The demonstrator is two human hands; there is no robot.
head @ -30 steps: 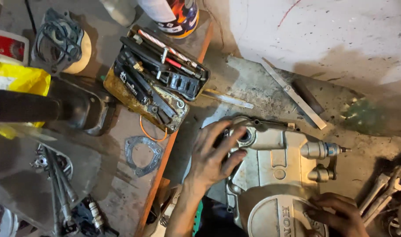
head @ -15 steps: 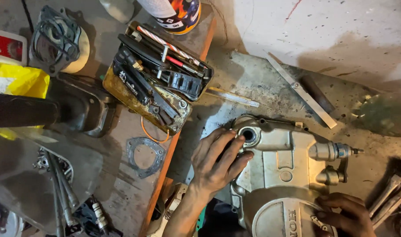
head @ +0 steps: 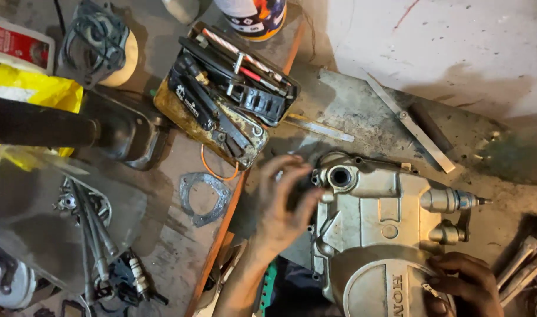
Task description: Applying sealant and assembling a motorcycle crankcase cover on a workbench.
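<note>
A silver metal engine cover (head: 374, 217) lies on the dirty floor at the lower right, with a round opening near its top left corner and a round plate at its lower end. My left hand (head: 283, 202) rests against the cover's left edge, fingers spread, holding nothing. My right hand (head: 465, 285) sits on the cover's lower right part, fingers curled on the round plate's rim; part of it is cut off by the frame edge.
A rusty tray of tools (head: 224, 97) stands above the hand. A grey gasket (head: 204, 196) lies on the wooden board to the left. A metal strip (head: 412, 126), a painted can (head: 254, 14), a yellow bag (head: 30, 94) and wrenches (head: 524, 261) lie around.
My left hand has slid left, off the cover's round opening to its left edge. The view has shifted, so the cover sits lower and further right.
</note>
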